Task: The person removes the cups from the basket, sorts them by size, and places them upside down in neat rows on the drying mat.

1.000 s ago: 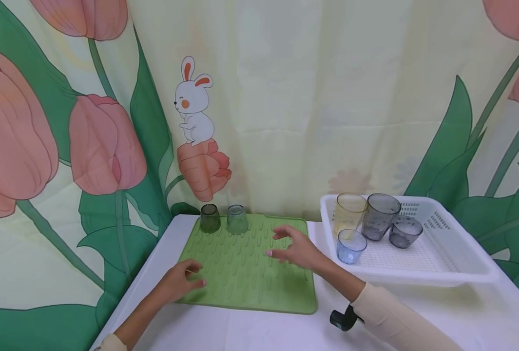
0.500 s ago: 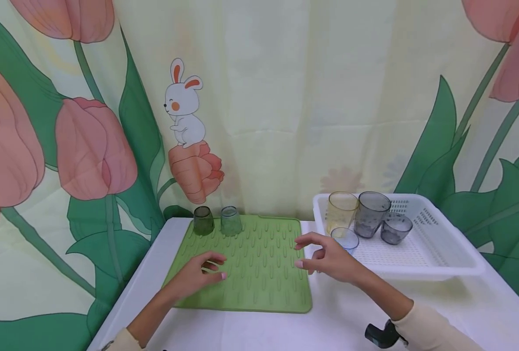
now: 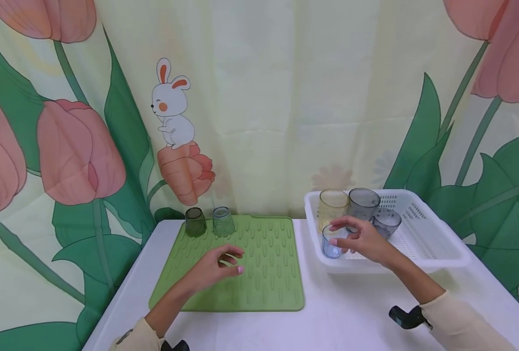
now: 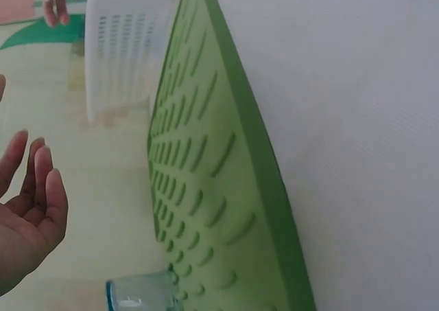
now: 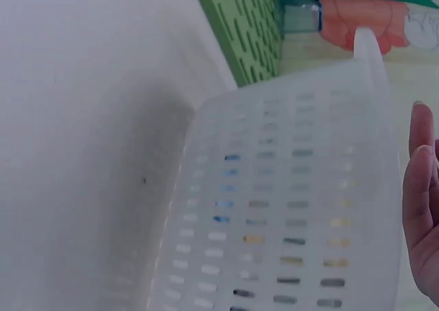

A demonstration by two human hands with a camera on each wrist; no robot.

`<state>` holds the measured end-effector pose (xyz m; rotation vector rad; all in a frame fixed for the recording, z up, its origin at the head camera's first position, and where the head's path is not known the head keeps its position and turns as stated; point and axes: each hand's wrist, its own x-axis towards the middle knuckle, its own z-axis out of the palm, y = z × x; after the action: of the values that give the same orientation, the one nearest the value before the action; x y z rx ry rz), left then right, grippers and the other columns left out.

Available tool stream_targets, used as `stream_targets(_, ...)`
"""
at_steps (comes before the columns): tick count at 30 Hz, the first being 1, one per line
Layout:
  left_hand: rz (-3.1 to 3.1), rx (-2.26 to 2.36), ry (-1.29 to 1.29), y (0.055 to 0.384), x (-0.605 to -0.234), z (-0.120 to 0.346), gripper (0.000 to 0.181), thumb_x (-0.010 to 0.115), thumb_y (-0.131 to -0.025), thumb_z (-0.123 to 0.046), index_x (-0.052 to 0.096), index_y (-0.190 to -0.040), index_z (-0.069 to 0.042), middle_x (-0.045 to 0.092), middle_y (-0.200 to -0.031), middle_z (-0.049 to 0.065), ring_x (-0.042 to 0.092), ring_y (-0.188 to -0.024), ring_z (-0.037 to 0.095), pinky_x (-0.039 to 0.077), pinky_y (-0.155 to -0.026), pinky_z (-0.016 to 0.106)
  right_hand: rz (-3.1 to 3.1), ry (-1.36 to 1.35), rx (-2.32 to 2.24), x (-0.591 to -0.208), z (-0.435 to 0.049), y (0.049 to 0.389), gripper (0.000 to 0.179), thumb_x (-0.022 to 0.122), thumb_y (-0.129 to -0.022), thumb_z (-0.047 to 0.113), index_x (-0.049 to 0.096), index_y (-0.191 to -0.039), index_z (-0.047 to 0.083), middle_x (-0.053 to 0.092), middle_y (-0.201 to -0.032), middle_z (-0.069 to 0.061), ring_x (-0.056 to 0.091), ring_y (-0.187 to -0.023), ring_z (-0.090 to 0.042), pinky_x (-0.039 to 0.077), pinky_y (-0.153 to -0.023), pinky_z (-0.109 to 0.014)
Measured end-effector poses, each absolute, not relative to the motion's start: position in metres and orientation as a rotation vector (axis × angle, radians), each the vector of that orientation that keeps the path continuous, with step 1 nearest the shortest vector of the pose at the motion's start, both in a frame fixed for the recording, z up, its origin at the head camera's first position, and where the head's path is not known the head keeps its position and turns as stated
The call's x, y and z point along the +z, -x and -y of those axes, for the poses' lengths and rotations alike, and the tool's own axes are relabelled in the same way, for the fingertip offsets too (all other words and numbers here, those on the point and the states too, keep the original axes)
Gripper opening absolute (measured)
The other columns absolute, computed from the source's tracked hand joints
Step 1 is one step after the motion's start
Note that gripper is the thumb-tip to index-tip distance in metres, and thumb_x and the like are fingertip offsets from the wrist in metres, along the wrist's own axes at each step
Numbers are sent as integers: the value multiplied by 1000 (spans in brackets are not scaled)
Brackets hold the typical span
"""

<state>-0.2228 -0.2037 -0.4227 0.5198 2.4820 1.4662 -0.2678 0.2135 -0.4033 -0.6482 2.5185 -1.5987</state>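
My right hand (image 3: 362, 239) reaches over the near left side of the white basket (image 3: 454, 251), thumb and fingers spread apart. They overlap a small blue glass (image 3: 329, 249) in the head view; in the right wrist view the fingers (image 5: 418, 187) are up beside the basket's rim. Behind that glass stand a tall amber glass (image 3: 331, 202), a tall grey glass (image 3: 364, 199) and a short grey glass (image 3: 387, 223). Above the green ribbed mat (image 3: 263, 292) hovers my left hand (image 3: 211, 270), loosely curved and holding nothing.
At the mat's back left corner a dark glass (image 3: 195, 223) and a teal glass (image 3: 222, 223) stand upside down side by side. A white cloth covers the table (image 3: 338, 312). Behind it hangs a curtain (image 3: 250, 161) printed with tulips and a rabbit.
My right hand has moved right, from above the mat to over the blue glass in the basket. My left hand has shifted right over the mat. The head view has turned slightly right.
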Motion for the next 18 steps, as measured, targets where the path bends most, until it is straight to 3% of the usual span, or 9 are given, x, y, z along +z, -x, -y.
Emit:
stream_targets(7, -2453, 1479, -615, 230, -413, 184, 42, 74, -92, -29, 62, -127, -11, 64, -125, 8, 59, -112, 28, 50, -92, 37, -2671, 470, -1401, -406, -229, 286, 66, 79, -87, 29, 50, -139, -1, 57, -131, -25, 69, -73, -24, 54, -64, -34)
stream_targets(11, -2453, 1473, -630, 236, -411, 175, 42, 75, -91, -31, 62, -127, -14, 64, -124, 6, 59, -109, 21, 51, -91, 35, -2695, 393, -1222, -409, -229, 294, 80, 83, -82, 34, 46, -143, -2, 53, -138, -28, 67, -76, -21, 54, -66, -34)
stream_targets(18, -2431, 1460, -669, 245, -409, 160, 42, 76, -90, -31, 63, -127, -16, 63, -123, 4, 60, -106, 20, 52, -87, 33, -2627, 360, -1011, -412, -231, 300, 98, 87, -77, 38, 36, -148, -7, 43, -146, -33, 66, -77, -19, 54, -67, -36)
